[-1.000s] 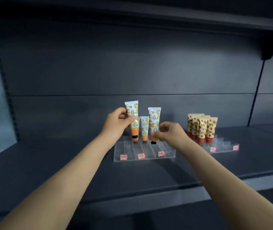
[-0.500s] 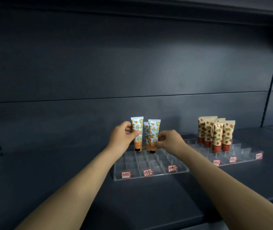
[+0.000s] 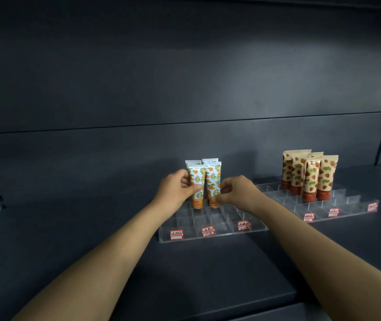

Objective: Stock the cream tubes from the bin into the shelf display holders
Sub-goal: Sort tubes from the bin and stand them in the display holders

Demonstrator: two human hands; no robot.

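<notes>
Fingers curled: left hand (image 3: 175,188) pinches left orange-print tube (image 3: 196,179), right hand (image 3: 235,192) pinches right orange-print tube (image 3: 213,179). Seating step, apparently. Next: press both upright into the acrylic holder (image 3: 191,222), then release.

Of the rear orange-print tubes (image 3: 209,160) we see only the top edges; the left front tube (image 3: 196,179) and right front tube (image 3: 213,179) cover the rest. Our left hand (image 3: 175,188) and right hand (image 3: 238,191), pinching them, hide their lower sides, so we cannot tell if the caps sit in the clear holder (image 3: 224,230). The red labels (image 3: 176,234) are too small to read. Our forearms (image 3: 106,262) run off the bottom edge.
</notes>
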